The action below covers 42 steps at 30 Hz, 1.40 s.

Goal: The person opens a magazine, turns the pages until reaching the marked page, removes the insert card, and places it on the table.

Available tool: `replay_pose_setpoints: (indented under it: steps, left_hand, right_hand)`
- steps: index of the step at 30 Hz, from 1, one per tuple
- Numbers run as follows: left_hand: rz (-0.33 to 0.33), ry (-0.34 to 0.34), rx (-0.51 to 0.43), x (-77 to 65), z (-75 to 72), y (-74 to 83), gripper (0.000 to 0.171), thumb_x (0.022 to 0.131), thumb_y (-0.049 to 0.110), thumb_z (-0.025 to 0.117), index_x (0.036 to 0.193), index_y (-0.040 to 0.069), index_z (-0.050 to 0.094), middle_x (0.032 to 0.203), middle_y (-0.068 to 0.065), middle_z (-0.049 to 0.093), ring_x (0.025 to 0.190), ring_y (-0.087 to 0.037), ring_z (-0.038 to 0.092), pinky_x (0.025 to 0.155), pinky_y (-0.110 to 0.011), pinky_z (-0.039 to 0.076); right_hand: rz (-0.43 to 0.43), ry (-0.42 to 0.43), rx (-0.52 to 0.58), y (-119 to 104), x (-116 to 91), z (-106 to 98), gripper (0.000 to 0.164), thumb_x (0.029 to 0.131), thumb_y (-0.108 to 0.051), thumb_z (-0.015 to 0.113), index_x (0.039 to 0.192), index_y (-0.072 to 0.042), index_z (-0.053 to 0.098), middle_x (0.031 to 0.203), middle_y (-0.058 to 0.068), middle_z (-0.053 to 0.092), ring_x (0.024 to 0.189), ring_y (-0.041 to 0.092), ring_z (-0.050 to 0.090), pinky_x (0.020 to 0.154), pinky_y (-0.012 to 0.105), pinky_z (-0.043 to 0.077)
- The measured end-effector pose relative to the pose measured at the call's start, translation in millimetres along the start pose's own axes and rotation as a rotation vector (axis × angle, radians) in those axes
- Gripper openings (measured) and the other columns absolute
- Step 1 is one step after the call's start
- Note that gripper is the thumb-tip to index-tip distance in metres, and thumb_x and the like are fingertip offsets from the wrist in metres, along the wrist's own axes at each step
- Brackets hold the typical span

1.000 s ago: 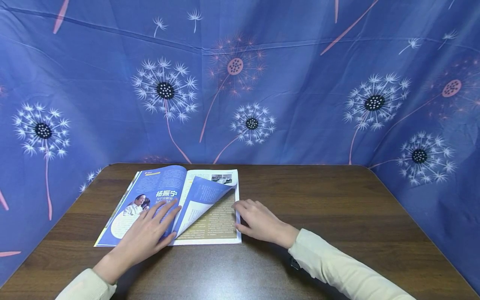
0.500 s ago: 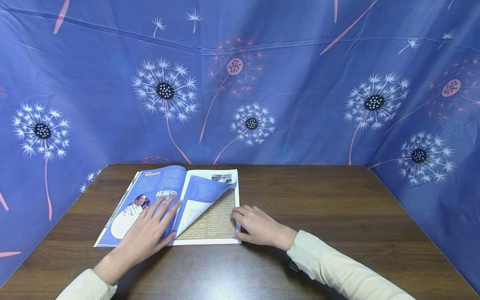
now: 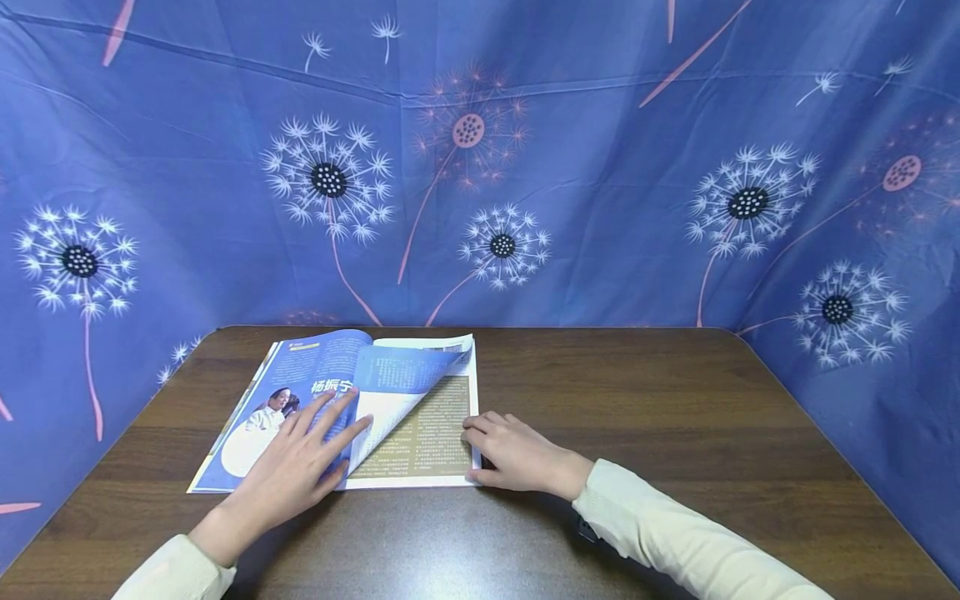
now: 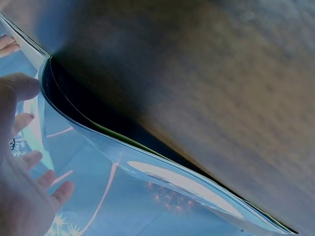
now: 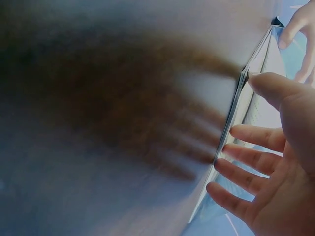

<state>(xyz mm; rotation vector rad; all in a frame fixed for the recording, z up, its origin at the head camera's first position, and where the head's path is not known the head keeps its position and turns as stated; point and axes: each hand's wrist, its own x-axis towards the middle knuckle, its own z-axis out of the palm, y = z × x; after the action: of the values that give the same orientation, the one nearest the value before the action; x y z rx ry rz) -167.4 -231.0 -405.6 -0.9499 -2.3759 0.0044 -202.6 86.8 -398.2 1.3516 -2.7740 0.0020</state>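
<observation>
Left hand (image 3: 288, 462) touches the magazine (image 3: 431, 454), right hand (image 3: 519, 455) its edge (image 3: 474, 398) beside wide tabletop (image 3: 637, 400).

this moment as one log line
magazine: open | leaf: curled over | left hand: on left page | right hand: at right edge

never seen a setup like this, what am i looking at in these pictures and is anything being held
There is no machine here, just a person's bare hands: the left hand and the right hand. The wide picture comes from a camera on the head, looking forward and down. The two close ones come from cameras worn on each wrist, looking at that hand's work. On the brown table lies an open magazine, with a curling page over its right half; a blue dandelion cloth hangs behind. The left hand spreads over the left half, and the right hand rests at the magazine's right edge. Neither hand plainly holds anything.
</observation>
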Motion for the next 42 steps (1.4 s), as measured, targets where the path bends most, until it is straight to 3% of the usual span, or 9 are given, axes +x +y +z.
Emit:
replay_pose_setpoints:
  steps: [9, 17, 30, 42]
  left_hand:
    - [-0.033, -0.045, 0.005, -1.5, 1.0, 1.8, 0.051, 0.081, 0.031, 0.056, 0.129, 0.016, 0.052, 0.141, -0.015, 0.040, 0.123, -0.041, 0.040, 0.088, -0.057, 0.040]
    - [-0.035, -0.066, 0.044, -0.7, 3.0, 1.6, 0.065, 0.072, 0.045, 0.068, 0.128, 0.015, 0.053, 0.140, -0.014, 0.041, 0.122, -0.040, 0.041, 0.086, -0.056, 0.042]
    - [-0.027, -0.041, 0.044, -0.4, 2.0, 1.8, 0.069, 0.068, 0.034, 0.071, 0.130, 0.012, 0.050, 0.139, -0.016, 0.042, 0.121, -0.040, 0.042, 0.087, -0.055, 0.041]
    - [-0.023, -0.018, 0.020, -2.3, 2.8, 2.0, 0.052, 0.070, 0.025, 0.059, 0.121, 0.014, 0.057, 0.138, -0.017, 0.043, 0.122, -0.040, 0.041, 0.087, -0.056, 0.040]
  right_hand:
    - [-0.001, -0.026, -0.004, 0.8, 0.7, -1.9, 0.055, 0.084, -0.048, 0.057, 0.123, -0.010, 0.053, 0.131, 0.008, 0.050, 0.118, 0.021, 0.048, 0.096, 0.039, 0.043]
    - [-0.007, -0.029, -0.006, 0.7, 0.5, -3.5, 0.061, 0.080, -0.054, 0.059, 0.122, -0.010, 0.054, 0.131, 0.007, 0.050, 0.116, 0.020, 0.049, 0.096, 0.038, 0.043]
    - [-0.021, -0.025, -0.005, 0.8, 0.5, -5.8, 0.059, 0.080, -0.053, 0.060, 0.120, -0.010, 0.055, 0.129, 0.007, 0.052, 0.115, 0.020, 0.050, 0.095, 0.037, 0.043]
    - [-0.022, -0.030, 0.030, 0.1, 0.3, -7.6, 0.051, 0.083, -0.047, 0.058, 0.118, -0.011, 0.058, 0.128, 0.008, 0.053, 0.117, 0.021, 0.050, 0.096, 0.039, 0.043]
